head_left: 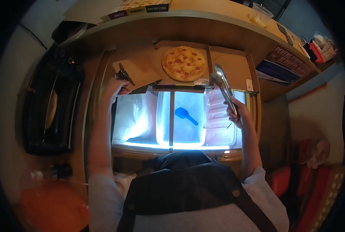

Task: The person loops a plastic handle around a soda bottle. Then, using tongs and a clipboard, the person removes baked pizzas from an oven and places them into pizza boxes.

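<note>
My left hand [119, 86] is closed round a dark metal and black tool [124, 73], whose exact kind I cannot make out, beside a flat brown board [141, 72]. Metal tongs [225, 91] are gripped in my right hand [237, 112], their arms apart and pointing up and away from me. Between the hands, a round pizza [184, 63] with small reddish pieces on top lies on an open cardboard box [228, 63]. The tongs' tips are just right of the pizza, with nothing between them.
Below the box, a brightly lit glass-topped case [171, 116] shows a blue scoop [186, 115] and pale trays. A black oven [50, 112] stands at left. The raised shelf [203, 8] holds a printed box [139, 8], a clear container [260, 15] and a red holder [315, 52].
</note>
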Tool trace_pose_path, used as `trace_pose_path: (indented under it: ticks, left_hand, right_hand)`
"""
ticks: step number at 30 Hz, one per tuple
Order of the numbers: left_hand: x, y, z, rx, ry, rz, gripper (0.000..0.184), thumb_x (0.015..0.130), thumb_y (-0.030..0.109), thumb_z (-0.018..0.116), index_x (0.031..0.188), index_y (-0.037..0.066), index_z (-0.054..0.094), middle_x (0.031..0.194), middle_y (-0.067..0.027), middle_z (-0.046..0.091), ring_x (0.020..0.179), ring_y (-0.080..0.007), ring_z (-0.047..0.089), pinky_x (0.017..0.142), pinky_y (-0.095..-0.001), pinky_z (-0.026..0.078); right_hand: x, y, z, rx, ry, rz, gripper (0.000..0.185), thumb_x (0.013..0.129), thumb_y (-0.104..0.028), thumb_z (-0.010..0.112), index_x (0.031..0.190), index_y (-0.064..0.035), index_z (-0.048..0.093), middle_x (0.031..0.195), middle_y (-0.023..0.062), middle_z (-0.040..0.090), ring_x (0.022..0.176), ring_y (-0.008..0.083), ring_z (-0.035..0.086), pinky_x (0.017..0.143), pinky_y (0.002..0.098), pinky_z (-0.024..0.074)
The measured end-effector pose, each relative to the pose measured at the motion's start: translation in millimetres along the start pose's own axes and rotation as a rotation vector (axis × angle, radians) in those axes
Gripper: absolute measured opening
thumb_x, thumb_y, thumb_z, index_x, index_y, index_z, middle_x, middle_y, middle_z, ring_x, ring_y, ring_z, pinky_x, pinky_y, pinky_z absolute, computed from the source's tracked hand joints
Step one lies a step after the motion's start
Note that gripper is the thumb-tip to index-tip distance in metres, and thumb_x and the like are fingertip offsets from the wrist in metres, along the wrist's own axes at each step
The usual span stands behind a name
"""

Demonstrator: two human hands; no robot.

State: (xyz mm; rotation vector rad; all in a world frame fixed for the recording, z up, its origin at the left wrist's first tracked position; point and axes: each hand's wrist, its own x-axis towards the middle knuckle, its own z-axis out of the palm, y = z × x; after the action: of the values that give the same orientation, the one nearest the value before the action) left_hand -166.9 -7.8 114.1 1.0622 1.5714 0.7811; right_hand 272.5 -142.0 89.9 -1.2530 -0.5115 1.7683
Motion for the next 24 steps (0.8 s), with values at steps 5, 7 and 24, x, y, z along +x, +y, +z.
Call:
trace_pose_path:
  ticks: [5, 7, 24]
  left_hand:
    - [41, 20, -9, 0.157, -0.109, -0.163, 0.02, 0.074, 0.011, 0.06, 0.09, -0.001, 0.057, 0.078, -0.0124, 0.06, 0.056, -0.0167, 0.061, 0.047, -0.0188, 0.051]
    - [52, 17, -5, 0.18, -0.14, -0.213, 0.018, 0.075, 0.013, 0.062, 0.089, 0.002, 0.057, 0.073, -0.0087, 0.058, 0.053, -0.0132, 0.059, 0.048, -0.0189, 0.052]
    - [58, 26, -5, 0.144, -0.218, -0.163, 0.022, 0.074, 0.013, 0.061, 0.09, -0.001, 0.056, 0.071, -0.0093, 0.06, 0.051, -0.0135, 0.06, 0.042, -0.0181, 0.049]
  right_hand:
    - [22, -2, 5, -0.006, 0.045, 0.006, 0.042, 0.089, -0.038, 0.042, 0.097, 0.0026, 0.046, 0.045, 0.0025, 0.043, 0.03, 0.0053, 0.03, 0.027, 0.0179, 0.024]
    - [26, -3, 5, 0.021, 0.006, -0.018, 0.042, 0.089, -0.039, 0.041, 0.097, 0.0025, 0.045, 0.044, 0.0022, 0.042, 0.03, 0.0054, 0.029, 0.027, 0.018, 0.0236]
    - [48, -6, -6, 0.084, 0.042, -0.071, 0.041, 0.09, -0.036, 0.04, 0.1, 0.0031, 0.045, 0.049, 0.0025, 0.044, 0.031, 0.0048, 0.032, 0.027, 0.0177, 0.0267]
